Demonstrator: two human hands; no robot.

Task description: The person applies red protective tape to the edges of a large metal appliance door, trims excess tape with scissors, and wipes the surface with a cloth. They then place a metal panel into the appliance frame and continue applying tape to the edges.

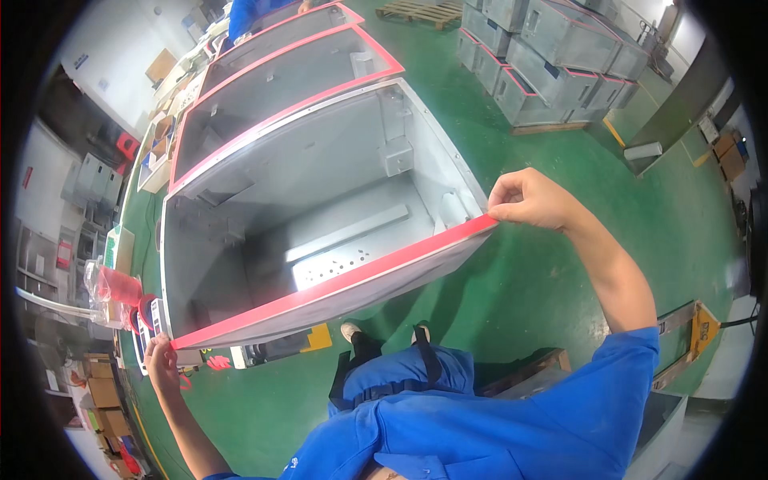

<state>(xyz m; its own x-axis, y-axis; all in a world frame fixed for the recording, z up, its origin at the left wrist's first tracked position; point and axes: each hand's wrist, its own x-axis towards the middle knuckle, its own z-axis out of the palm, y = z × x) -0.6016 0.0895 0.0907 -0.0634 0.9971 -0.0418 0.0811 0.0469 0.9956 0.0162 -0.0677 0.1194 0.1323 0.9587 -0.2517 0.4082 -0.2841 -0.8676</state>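
Observation:
In front of me is a large open grey metal box [320, 148], its hollow facing up, with a row of small holes in one inner face. A strip of red tape [336, 279] runs along the whole near rim. My left hand [163, 366] pinches the tape's left end at the near left corner. At the near right corner, my right hand [534, 200] is closed with thumb and forefinger on the other end. The box's other visible rims are bare pale metal.
Beyond it stand similar boxes with red-taped rims [376, 52], and a person in blue [244, 18] is at the far one. Stacked grey boxes [552, 100] fill the back right. Rolls of red tape [120, 286] sit at left. A yellow-ended pallet jack [704, 330] is at right.

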